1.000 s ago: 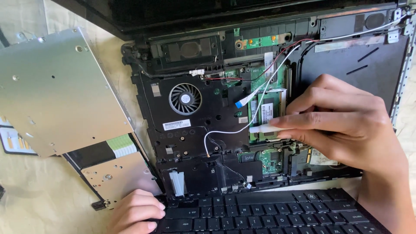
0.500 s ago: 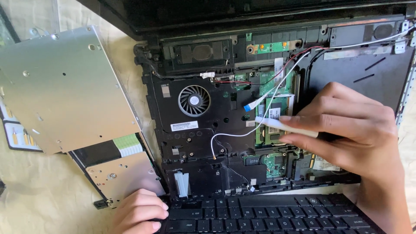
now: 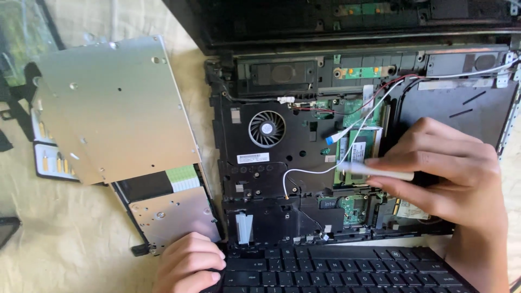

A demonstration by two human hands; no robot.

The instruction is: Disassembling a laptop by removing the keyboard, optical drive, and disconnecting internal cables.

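**Tool pinched over the open laptop**

My right hand [image 3: 439, 173] pinches a thin white tool [image 3: 380, 172] between thumb and fingertips, tip pointing to 9 o'clock at the green board [image 3: 361, 149], low and steady for fine work. The fan [image 3: 267, 129] sits at 9 o'clock from the tip. My left hand [image 3: 187, 265], curled and holding nothing, presses the keyboard [image 3: 336, 271] corner at 7 o'clock, bracing the laptop. The removed drive [image 3: 114, 108] lies aside at 10 o'clock.

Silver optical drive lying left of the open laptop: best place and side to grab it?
Probably the silver optical drive is best taken by its two long edges near the middle, coming from above. It lies flat with a broad smooth top, its lower end resting over the black drive; the upper left side is free.
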